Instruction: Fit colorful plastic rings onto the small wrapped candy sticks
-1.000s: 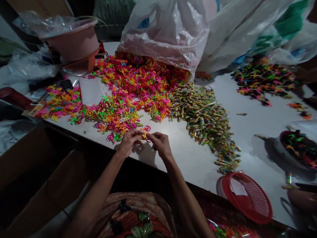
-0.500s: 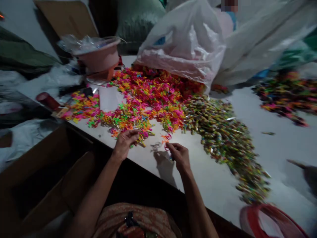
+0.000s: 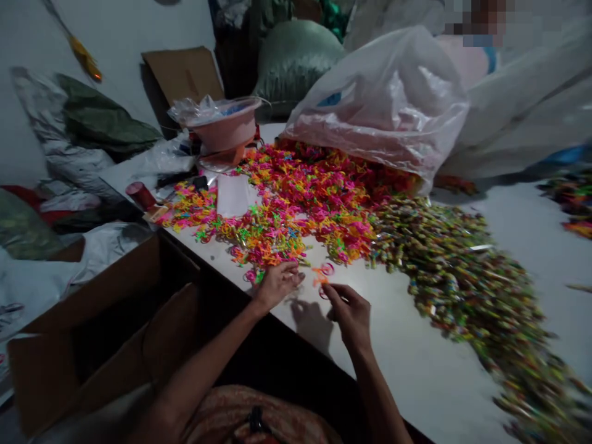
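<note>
A heap of small neon plastic pieces (image 3: 305, 203) in pink, orange, yellow and green spills across the white table (image 3: 416, 370). My left hand (image 3: 277, 283) rests at the heap's near edge, fingers curled over the loose pieces there. My right hand (image 3: 349, 311) is closed in a pinch on a small pink and orange plastic piece (image 3: 324, 274) held just above the table. The two hands are a short way apart.
A pile of small wrapped tubes (image 3: 444, 259) lies right of the heap. A large clear plastic bag (image 3: 383, 105) sits behind it. A pink basin (image 3: 226, 126) stands at the back left. An open cardboard box (image 3: 87, 320) is below the table edge. Another person sits across the table.
My hands were together on one piece; the left has drawn away to the heap's edge while the right keeps the piece. The view has swung left and up.
</note>
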The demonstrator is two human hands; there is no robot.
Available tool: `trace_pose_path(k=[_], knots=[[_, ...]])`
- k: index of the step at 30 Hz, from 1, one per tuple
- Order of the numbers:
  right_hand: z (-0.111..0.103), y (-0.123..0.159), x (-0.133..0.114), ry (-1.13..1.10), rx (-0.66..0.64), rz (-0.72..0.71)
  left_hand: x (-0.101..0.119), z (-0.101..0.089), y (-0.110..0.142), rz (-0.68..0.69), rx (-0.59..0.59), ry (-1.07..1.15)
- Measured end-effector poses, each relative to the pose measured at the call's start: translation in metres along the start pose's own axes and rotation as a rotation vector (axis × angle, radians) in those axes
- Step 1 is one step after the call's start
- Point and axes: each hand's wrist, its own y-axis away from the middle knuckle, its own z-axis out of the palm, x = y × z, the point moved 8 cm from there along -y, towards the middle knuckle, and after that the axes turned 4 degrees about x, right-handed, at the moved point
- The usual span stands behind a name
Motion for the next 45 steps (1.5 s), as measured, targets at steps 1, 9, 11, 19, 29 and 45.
trace_pose_path(k=[1,9,11,19,29,45], knots=[[0.004,0.005,-0.003,0.0,-0.028,-0.014,-0.01,0.015,0.008,-0.073,-0.025,0.095],[-0.005,0.0,0.024,-0.207,-0.099,0.093,-0.038,0.039,0.021,-0.379,-0.05,0.374],[-0.01,-0.006,0.035,-0.319,-0.083,0.174,-0.041,0.037,0.026,-0.392,-0.032,0.377],[0.002,0.0,0.041,-0.4,-0.255,0.246,-0.046,0.036,0.032,-0.4,0.01,0.444],[0.004,-0.007,0.036,-0.423,-0.387,0.265,-0.045,0.04,0.029,-0.386,-0.024,0.437],[0.012,0.007,0.016,-0.286,-0.315,0.05,-0.022,0.017,0.026,-0.156,0.091,0.135]])
